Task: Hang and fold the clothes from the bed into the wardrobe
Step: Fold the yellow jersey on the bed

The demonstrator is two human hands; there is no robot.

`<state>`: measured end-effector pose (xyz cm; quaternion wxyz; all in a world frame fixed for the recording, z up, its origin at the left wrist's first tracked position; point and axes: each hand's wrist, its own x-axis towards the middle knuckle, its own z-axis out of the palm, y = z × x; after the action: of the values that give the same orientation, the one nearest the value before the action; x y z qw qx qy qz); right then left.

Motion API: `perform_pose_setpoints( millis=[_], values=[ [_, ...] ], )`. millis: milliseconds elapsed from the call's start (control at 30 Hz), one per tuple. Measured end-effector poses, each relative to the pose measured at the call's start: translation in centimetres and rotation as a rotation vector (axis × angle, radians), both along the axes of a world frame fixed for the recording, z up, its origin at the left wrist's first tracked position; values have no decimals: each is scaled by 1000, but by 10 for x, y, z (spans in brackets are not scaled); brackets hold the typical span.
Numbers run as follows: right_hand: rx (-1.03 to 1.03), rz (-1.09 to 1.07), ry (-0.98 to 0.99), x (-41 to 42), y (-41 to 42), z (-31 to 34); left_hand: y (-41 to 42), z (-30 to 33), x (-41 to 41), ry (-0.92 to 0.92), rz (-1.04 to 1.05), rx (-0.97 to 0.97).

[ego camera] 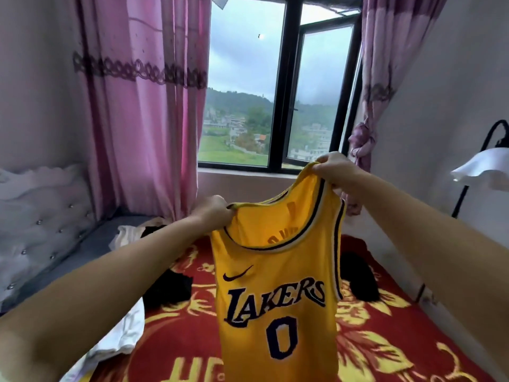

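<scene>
A yellow basketball jersey [278,299] with dark lettering and the number 0 hangs in the air over the bed [385,340], front facing me. My left hand [213,213] pinches its left shoulder strap. My right hand [334,170] grips the right strap, held higher, so the jersey tilts. On the red and yellow blanket lie a black garment [170,290] left of the jersey, another black garment [358,277] to its right, and white clothes [124,334] at the near left. No wardrobe is in view.
A padded white headboard [41,230] lines the left side. More white and dark clothes [132,235] lie at the bed's far left. Pink curtains [143,106] frame a window [275,92] ahead. A floor lamp [484,166] with a white shade stands at the right.
</scene>
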<state>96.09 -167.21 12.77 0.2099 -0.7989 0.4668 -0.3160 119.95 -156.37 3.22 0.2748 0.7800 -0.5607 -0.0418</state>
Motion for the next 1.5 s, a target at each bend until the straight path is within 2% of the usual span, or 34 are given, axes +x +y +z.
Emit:
perform_pose_setpoints(
  millis=[67,167,233,300,367,433,500,600,667,733,800,867,967,1000,1067,1167,1267,1400,1500],
  values=[
    [-65,-62,48,-17,-7,-2,0,16,11,231,-29,-121],
    [-183,-187,198,-44,-14,-13,-1,27,17,437,-78,-257],
    [-162,-175,144,-55,-17,-19,-1,30,16,628,-165,-379],
    [-100,-121,6,-59,-17,-19,2,34,13,720,-286,-413],
    [-59,-61,-69,-61,-14,-14,5,40,10,583,-343,-401],
    [-40,23,-63,-61,-10,-8,8,47,9,396,-370,-390],
    [57,113,-10,-62,-5,-3,11,53,9,254,-416,-364],
    [306,252,118,-68,3,4,14,59,16,28,-416,-317],
    [432,382,214,-76,3,9,17,61,23,11,-402,-329],
    [533,469,269,-85,-2,12,20,61,29,135,-390,-353],
    [544,477,272,-91,-9,12,23,60,34,272,-391,-316],
    [477,429,259,-92,-13,10,28,60,46,372,-441,-133],
    [346,312,185,-91,-13,-1,38,61,65,587,-493,248],
    [307,282,138,-89,-12,-5,39,59,70,641,-493,307],
    [225,232,78,-78,-7,-12,37,55,71,736,-446,273],
    [99,67,133,-46,-6,-18,23,48,52,936,-281,104],
    [83,1,107,-4,3,-20,9,45,11,1128,-196,54],
    [22,153,42,51,33,-24,-4,49,-50,1244,-292,78],
    [-23,357,67,57,52,-17,-2,60,-67,1349,-326,-16]
  ],
)
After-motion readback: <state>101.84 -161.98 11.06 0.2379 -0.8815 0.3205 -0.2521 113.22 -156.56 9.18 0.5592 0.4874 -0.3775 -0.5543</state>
